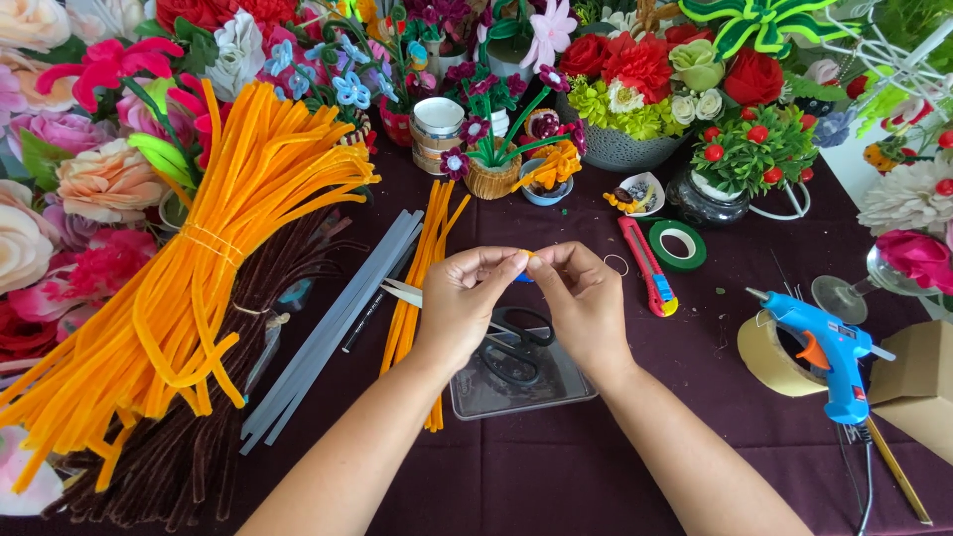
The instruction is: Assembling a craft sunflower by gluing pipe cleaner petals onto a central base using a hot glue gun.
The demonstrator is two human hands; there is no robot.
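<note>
My left hand (465, 301) and my right hand (581, 298) meet over the middle of the dark purple table. Their fingertips pinch a small orange fuzzy piece (527, 255) between them, with a bit of blue showing just below it. Under the hands lie black-handled scissors (516, 342) on a flat clear tray (518, 380). A loose row of orange pipe cleaners (422, 260) lies just left of my left hand.
A big tied bundle of orange pipe cleaners (213, 258) lies over brown ones (189, 447) at left, beside grey glue sticks (338, 323). At right are a blue glue gun (829, 352), a tape roll (769, 357), a red cutter (647, 266), green tape (678, 244) and a cardboard box (918, 387). Artificial flower pots line the back.
</note>
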